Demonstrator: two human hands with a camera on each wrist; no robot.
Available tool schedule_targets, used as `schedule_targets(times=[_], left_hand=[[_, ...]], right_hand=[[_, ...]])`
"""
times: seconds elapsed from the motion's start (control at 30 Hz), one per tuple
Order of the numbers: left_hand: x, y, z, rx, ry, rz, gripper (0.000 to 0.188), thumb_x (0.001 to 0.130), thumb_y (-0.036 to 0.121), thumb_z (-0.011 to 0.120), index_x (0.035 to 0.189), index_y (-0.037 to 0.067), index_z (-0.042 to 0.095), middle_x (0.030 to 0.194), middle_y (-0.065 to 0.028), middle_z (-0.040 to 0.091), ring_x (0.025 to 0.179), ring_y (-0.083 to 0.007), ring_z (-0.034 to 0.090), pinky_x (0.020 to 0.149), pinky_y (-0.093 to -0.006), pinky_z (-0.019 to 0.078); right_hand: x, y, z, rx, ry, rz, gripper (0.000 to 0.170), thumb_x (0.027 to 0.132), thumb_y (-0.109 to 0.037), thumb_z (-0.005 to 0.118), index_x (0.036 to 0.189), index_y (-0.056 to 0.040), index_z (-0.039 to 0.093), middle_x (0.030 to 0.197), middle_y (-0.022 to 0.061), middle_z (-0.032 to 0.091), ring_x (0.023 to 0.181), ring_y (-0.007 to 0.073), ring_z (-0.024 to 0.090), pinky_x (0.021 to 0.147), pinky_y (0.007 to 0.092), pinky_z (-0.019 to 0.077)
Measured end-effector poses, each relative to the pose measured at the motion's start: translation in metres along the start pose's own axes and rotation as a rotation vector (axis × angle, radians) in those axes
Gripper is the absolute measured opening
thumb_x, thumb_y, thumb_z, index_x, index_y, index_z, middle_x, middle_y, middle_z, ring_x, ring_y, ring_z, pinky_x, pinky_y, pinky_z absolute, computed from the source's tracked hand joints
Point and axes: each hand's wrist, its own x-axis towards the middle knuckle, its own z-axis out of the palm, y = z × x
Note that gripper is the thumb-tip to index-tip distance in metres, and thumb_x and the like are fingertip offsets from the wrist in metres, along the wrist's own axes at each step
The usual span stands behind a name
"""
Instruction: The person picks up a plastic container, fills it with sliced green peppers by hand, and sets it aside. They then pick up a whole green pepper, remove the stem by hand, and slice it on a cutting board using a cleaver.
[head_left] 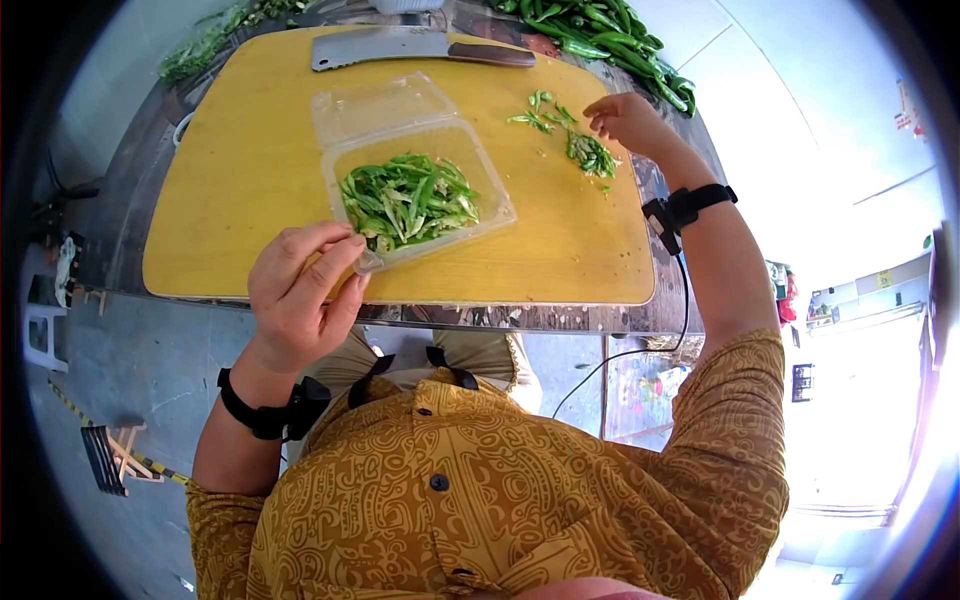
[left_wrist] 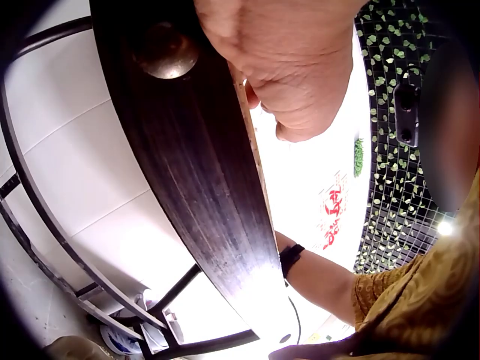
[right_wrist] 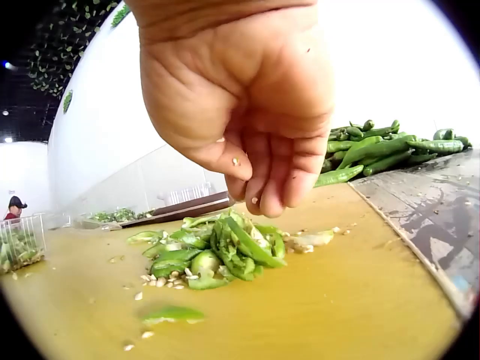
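Observation:
A clear plastic container (head_left: 490,190) with its lid folded back stands on the yellow board (head_left: 240,170), holding sliced green pepper (head_left: 410,200). At its near left corner, my left hand (head_left: 305,290) pinches the rim between thumb and fingers; the left wrist view shows that hand (left_wrist: 292,67) above the table edge, its fingertips mostly hidden. My right hand (head_left: 630,125) is over the board's right side. In the right wrist view, the bent fingers of this hand (right_wrist: 244,105) point down just above a small heap of pepper slices (right_wrist: 232,251), with seeds stuck to them and no slice visible between them.
A cleaver (head_left: 380,47) lies along the board's far edge. Whole green peppers (head_left: 610,35) are piled beyond the right far corner, and leafy greens (head_left: 200,58) lie at the far left. Loose seeds (right_wrist: 157,281) and a single slice (right_wrist: 174,313) lie near the heap.

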Motion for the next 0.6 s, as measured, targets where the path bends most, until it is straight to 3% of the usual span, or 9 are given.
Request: schedule_targets(times=[0.1,0.3,0.4,0.5,0.6], left_hand=[[0.0,0.001,-0.001,0.003,-0.005,-0.003,0.03,0.072,-0.003,0.068,0.101,-0.002,0.063,0.103,-0.0168,0.06,0.082,-0.0277,0.061,0.068,-0.032,0.0499],[0.001,0.0,-0.002,0.008,-0.003,-0.004,0.028,0.072,-0.003,0.068,0.1,-0.002,0.063,0.102,-0.0165,0.061,0.082,-0.0279,0.062,0.067,-0.0324,0.0501],[0.001,0.0,-0.002,0.01,0.002,-0.001,0.028,0.072,-0.003,0.068,0.1,-0.001,0.063,0.101,-0.0162,0.061,0.081,-0.0279,0.062,0.067,-0.0326,0.0502],[0.002,0.0,-0.001,0.02,0.024,-0.003,0.03,0.069,-0.002,0.069,0.099,0.001,0.065,0.1,-0.0131,0.062,0.078,-0.025,0.061,0.065,-0.0322,0.0505],[0.003,0.0,0.0,0.022,0.035,-0.011,0.031,0.067,-0.002,0.069,0.098,0.002,0.066,0.1,-0.0115,0.062,0.076,-0.0234,0.06,0.065,-0.0319,0.0505]], right_hand=[[0.016,-0.002,0.005,-0.146,0.14,-0.145,0.035,0.083,-0.007,0.054,0.116,0.0027,0.063,0.107,0.0151,0.068,0.099,0.0246,0.065,0.085,0.0322,0.0516],[0.047,-0.036,0.029,-0.2,0.143,-0.196,0.043,0.087,-0.029,0.062,0.119,-0.0004,0.061,0.12,0.0161,0.063,0.109,0.0287,0.06,0.091,0.0361,0.0482],[0.049,-0.061,0.037,-0.246,0.04,-0.065,0.046,0.085,-0.038,0.067,0.116,-0.0041,0.063,0.119,0.0166,0.062,0.107,0.0303,0.061,0.089,0.037,0.0485],[0.033,-0.073,0.045,-0.275,0.158,-0.141,0.05,0.078,-0.043,0.069,0.108,-0.0033,0.067,0.109,0.0179,0.065,0.102,0.0335,0.061,0.089,0.0398,0.0473],[0.035,-0.056,0.045,-0.274,0.172,-0.32,0.038,0.076,-0.038,0.07,0.098,-0.0066,0.07,0.104,0.0167,0.066,0.094,0.0332,0.062,0.083,0.0409,0.0487]])
